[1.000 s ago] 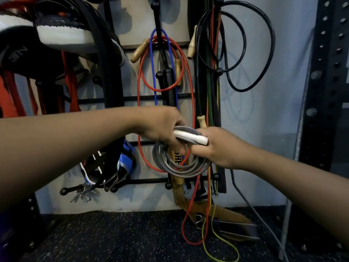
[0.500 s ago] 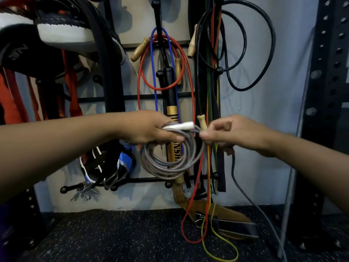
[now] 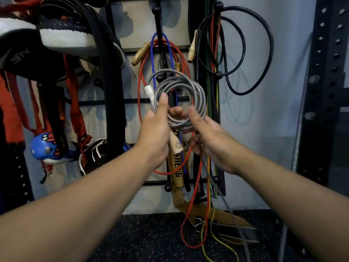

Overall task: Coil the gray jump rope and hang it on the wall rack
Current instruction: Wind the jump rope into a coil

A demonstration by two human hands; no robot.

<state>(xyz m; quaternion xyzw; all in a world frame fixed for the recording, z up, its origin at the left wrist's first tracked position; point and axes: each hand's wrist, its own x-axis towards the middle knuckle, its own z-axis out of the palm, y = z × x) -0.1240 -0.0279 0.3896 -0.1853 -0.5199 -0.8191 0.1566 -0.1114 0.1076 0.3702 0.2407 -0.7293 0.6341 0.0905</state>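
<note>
The gray jump rope (image 3: pixel 199 92) is wound into a round coil of several loops, held upright in front of the black wall rack (image 3: pixel 157 21). Its white handle (image 3: pixel 149 93) sticks up at the coil's left side. My left hand (image 3: pixel 156 133) grips the coil's lower left, thumb pressed on the loops. My right hand (image 3: pixel 211 140) touches the coil's lower right with its fingertips, and its lower fingers curl around a loose gray tail (image 3: pixel 224 203) that trails to the floor. A black rack peg (image 3: pixel 159 77) shows just behind the coil's top left.
Red and blue ropes (image 3: pixel 139 87) with wooden handles hang on the same pegs. Black cables (image 3: pixel 243 53) and coloured bands hang to the right, belts, shoes and red straps (image 3: pixel 75 103) to the left. A perforated black upright (image 3: pixel 328 91) stands at far right. Speckled floor lies below.
The coil has risen from waist height and turned upright against the rack pegs. The white handle now points up on the left. My right hand has shifted under the coil's lower right.
</note>
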